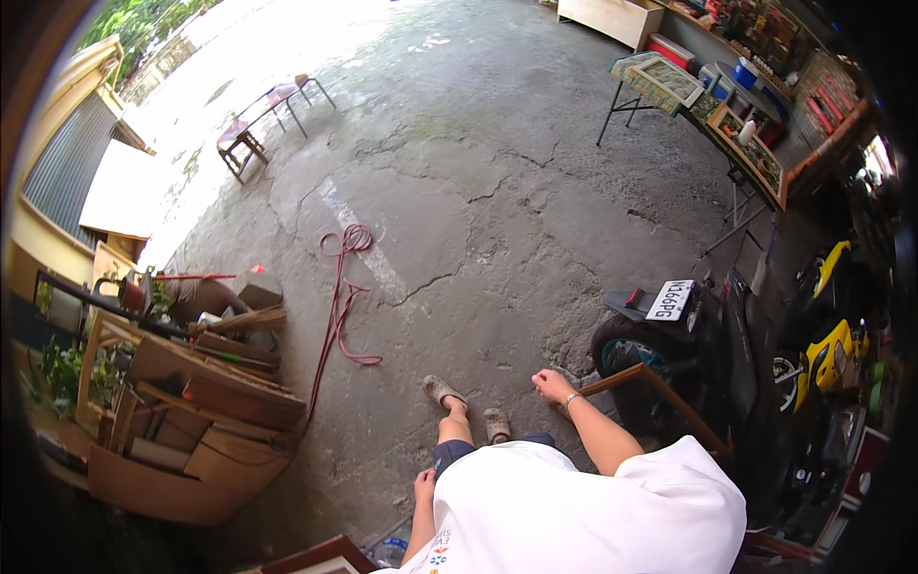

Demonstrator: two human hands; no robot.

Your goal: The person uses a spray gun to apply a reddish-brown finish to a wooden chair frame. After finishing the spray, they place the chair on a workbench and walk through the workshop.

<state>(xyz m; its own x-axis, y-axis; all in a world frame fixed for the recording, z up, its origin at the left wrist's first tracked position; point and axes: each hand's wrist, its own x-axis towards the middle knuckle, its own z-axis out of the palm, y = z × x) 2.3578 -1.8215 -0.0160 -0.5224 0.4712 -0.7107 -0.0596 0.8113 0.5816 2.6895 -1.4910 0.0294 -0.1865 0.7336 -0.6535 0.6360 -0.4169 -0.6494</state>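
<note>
My right hand (553, 386) is stretched forward over the concrete floor, its fingers curled together with nothing visible in them. A band circles that wrist. Just behind and below the wrist is a brown wooden frame (617, 378), which my forearm crosses; I cannot tell whether they touch. My left hand (424, 486) hangs beside my dark shorts, fingers loosely closed, and no object shows in it. Part of a dark wooden frame (316, 553) enters at the lower edge, near my left forearm.
A motorbike (660, 335) stands close on my right. Broken wooden furniture (201, 402) is piled on the left. A red hose (335, 316) snakes across the cracked floor. Farther off are a low table (253, 120) and a folding table (636, 69) bearing framed panels (751, 148).
</note>
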